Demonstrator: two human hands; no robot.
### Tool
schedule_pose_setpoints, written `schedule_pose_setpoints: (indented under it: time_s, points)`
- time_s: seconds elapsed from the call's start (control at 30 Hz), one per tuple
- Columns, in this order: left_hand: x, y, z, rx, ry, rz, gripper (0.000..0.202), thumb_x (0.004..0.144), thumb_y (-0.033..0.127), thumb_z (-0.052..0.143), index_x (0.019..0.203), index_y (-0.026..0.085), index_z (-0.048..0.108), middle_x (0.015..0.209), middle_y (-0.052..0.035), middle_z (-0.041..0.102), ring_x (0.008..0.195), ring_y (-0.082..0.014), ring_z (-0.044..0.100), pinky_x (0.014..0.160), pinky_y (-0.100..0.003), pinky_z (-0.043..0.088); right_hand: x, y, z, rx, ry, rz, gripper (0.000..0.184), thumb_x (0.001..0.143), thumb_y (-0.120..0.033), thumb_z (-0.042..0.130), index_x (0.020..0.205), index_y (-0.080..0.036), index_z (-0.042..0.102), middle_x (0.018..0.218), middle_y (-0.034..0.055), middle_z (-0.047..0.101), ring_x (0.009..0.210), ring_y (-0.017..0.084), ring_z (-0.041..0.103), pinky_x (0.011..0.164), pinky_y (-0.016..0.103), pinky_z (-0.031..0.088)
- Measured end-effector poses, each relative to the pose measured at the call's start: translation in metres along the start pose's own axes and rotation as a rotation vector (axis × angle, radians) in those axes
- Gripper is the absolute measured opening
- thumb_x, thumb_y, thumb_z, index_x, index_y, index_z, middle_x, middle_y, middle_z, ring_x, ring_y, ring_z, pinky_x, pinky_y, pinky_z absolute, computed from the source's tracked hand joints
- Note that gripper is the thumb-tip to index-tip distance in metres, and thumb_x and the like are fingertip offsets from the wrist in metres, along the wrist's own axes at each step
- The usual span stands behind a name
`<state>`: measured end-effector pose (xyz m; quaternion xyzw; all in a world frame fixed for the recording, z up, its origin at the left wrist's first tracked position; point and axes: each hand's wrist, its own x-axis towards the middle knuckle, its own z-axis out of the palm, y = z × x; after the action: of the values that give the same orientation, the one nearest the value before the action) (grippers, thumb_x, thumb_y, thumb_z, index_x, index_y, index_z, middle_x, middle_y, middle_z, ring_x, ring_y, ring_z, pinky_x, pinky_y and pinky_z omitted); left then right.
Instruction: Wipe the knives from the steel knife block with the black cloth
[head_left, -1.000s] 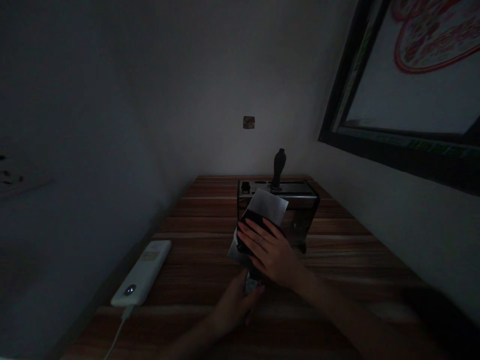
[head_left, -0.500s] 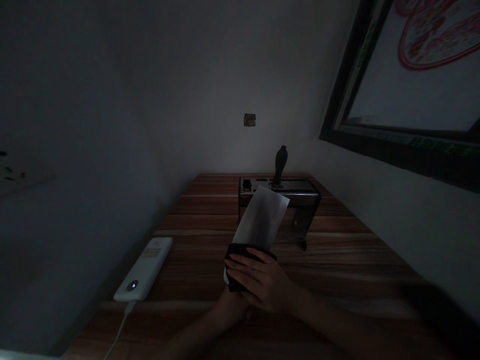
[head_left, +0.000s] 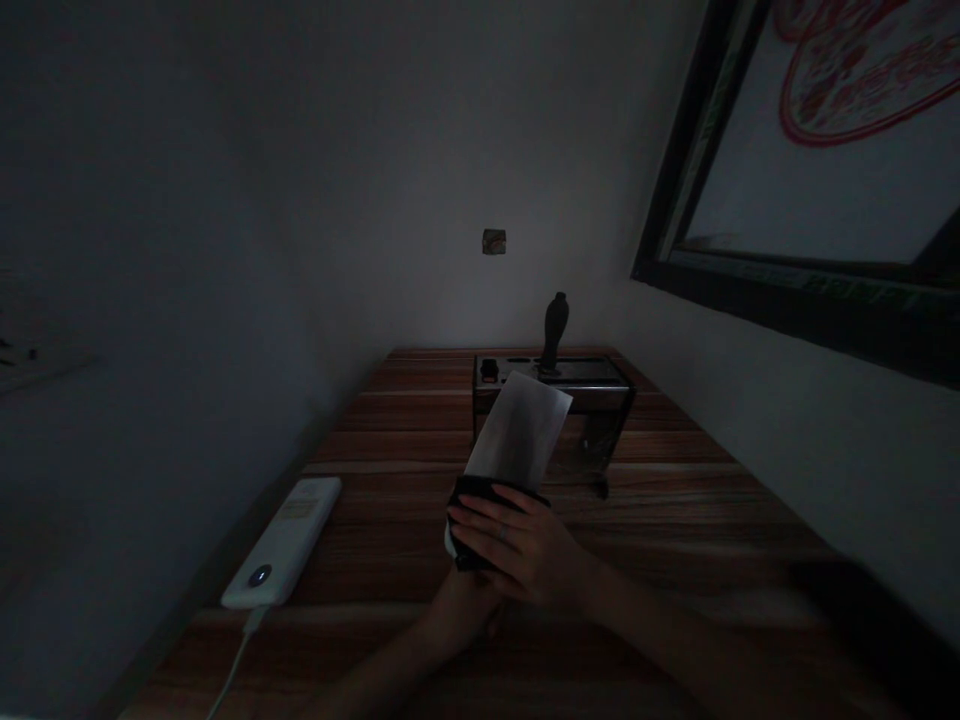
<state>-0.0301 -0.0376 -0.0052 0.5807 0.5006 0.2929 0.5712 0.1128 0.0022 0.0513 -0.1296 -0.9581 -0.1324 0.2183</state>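
A cleaver with a broad pale blade (head_left: 521, 425) points up and away over the wooden table, tilted to the right. Its lower blade is covered by a black cloth-like piece (head_left: 469, 555); a pale edge shows at its left side. My right hand (head_left: 521, 545) lies across this black piece, fingers together and curled over it, pressing it to the blade. Below and behind it, my left hand (head_left: 469, 605) is closed about the handle end; most of its fingers and the handle are hidden. The dim light makes the black piece's material hard to tell.
Beyond the blade stands a knife rack (head_left: 592, 398) with one black-handled tool (head_left: 555, 330) upright in it. A white power bank (head_left: 289, 540) with a cable (head_left: 234, 665) lies at left. Walls border the table (head_left: 382, 430); a dark blurred object (head_left: 870, 620) is at right.
The hands and cleaver stay nearly in place, with the black piece slightly higher in the picture. The whole view has shifted slightly.
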Motion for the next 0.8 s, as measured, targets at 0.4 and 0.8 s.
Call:
schedule_pose_setpoints:
  time_s: [0.4,0.8]
  points:
    - [-0.001,0.013,0.004,-0.073,0.014,0.152,0.032,0.079,0.045,0.05,0.09,0.016,0.044,0.047,0.0105,0.041,0.028,-0.0029,0.029,0.029,-0.014,0.024,0.012,0.034,-0.027,-0.108,0.078,0.198,0.044,0.089,-0.026,0.036,0.132,-0.014,0.036,0.14,0.0037,0.034,0.132,0.017,0.023,0.107,0.04,0.021]
    - [-0.002,0.014,0.004,-0.083,-0.008,0.143,0.029,0.08,0.045,0.049,0.084,0.018,0.04,0.045,0.0121,0.036,0.029,-0.0024,0.028,0.028,-0.012,0.024,0.024,0.063,-0.048,-0.211,0.217,0.424,0.046,0.09,-0.027,0.037,0.134,-0.015,0.032,0.141,0.0051,0.032,0.133,0.018,0.02,0.109,0.044,0.018]
